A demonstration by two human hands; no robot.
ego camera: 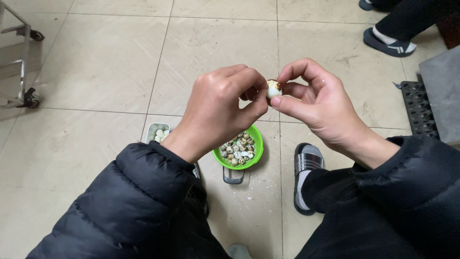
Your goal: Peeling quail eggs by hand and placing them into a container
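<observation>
A small speckled egg (273, 88) is being pinched by both hands — left hand (223, 108), right hand (318, 103) — above the green bowl (257, 144), so shell bits are being caught below.

Materials and finish

Egg (273, 88): smooth white, partly speckled shell. Bowl (257, 144): glossy green plastic. Tray (152, 129), near left: shiny metal. Jacket (139, 201): black, quilted, slight sheen. Floor (96, 62): beige tiles, dull, scuffed. Mat (418, 108), far right: black, perforated, matt. Cart (21, 62), far left: bare metal.
</observation>
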